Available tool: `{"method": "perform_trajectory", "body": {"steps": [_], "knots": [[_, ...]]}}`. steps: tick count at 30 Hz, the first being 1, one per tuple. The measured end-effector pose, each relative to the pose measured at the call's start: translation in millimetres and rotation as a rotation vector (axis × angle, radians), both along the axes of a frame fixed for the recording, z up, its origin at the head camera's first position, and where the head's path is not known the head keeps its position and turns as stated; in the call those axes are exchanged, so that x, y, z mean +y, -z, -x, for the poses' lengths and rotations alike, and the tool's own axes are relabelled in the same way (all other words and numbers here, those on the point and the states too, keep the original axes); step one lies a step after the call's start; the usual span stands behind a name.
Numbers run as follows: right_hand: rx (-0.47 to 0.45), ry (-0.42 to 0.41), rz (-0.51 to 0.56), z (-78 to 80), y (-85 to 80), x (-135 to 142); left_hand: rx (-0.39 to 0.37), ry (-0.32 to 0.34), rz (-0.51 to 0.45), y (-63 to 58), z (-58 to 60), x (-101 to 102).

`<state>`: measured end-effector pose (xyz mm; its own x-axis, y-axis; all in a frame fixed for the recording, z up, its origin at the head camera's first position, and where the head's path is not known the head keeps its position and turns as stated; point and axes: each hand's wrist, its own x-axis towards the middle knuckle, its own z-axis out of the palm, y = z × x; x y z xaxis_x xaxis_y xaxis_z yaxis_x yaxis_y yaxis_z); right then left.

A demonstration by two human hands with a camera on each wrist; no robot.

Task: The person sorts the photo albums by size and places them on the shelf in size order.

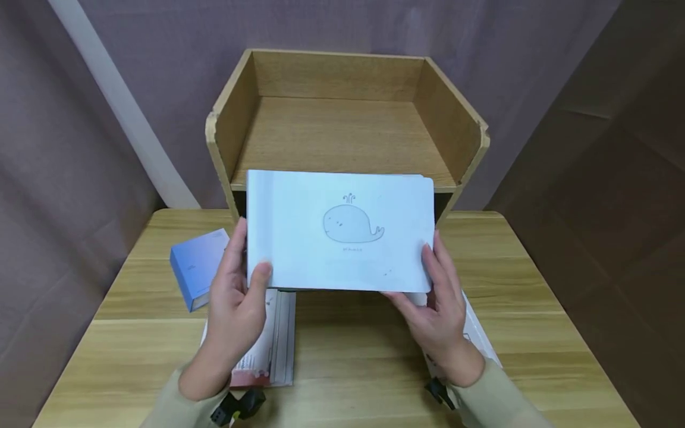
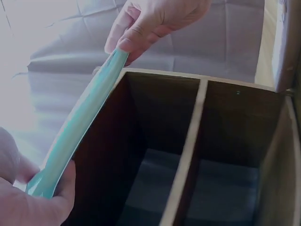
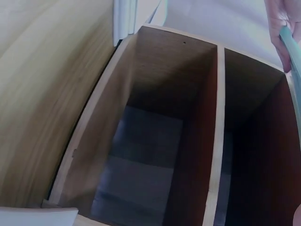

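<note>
Both hands hold up a pale blue notebook [image 1: 299, 232] with a line drawing of a whale on its cover. My left hand [image 1: 235, 315] grips its lower left corner, thumb on the front. At the lower right corner, my right hand [image 1: 441, 321] holds it by the edge. In the left wrist view the notebook [image 2: 80, 122] appears nearly edge-on and teal, with the left hand [image 2: 37, 197] near and the right hand [image 2: 155, 23] far. Behind it stands a wooden shelf [image 1: 342, 128], its lower front mostly hidden in the head view.
A blue box-like book [image 1: 198, 264] lies left on the wooden table [image 1: 353, 356]. One book [image 1: 280, 339] lies partly under the left forearm, another white one [image 1: 481, 333] by the right wrist. Two lower shelf compartments, split by a divider [image 3: 217, 132], show in the wrist views.
</note>
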<state>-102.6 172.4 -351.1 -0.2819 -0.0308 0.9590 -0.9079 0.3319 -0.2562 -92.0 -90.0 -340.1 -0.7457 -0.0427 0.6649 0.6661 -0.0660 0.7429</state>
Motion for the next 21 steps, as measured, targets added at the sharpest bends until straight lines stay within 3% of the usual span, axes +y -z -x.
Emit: {"method": "perform_trajectory", "body": {"steps": [7, 14, 18, 21], "knots": [[-0.079, -0.079, 0.121, 3.5, -9.2, 3, 0.117, 0.139, 0.008, -19.5, -3.0, 0], [-0.112, -0.102, 0.239, 11.8, -16.3, 5, 0.116, 0.292, 0.0, -42.3, -4.3, -3], [-0.107, -0.124, 0.287, 16.7, -22.0, 2, 0.129, 0.236, 0.031, -45.8, -2.1, -2], [-0.119, -0.111, 0.269, 19.6, -27.9, -1, 0.135, 0.154, 0.021, -42.4, 5.8, -2]]}}
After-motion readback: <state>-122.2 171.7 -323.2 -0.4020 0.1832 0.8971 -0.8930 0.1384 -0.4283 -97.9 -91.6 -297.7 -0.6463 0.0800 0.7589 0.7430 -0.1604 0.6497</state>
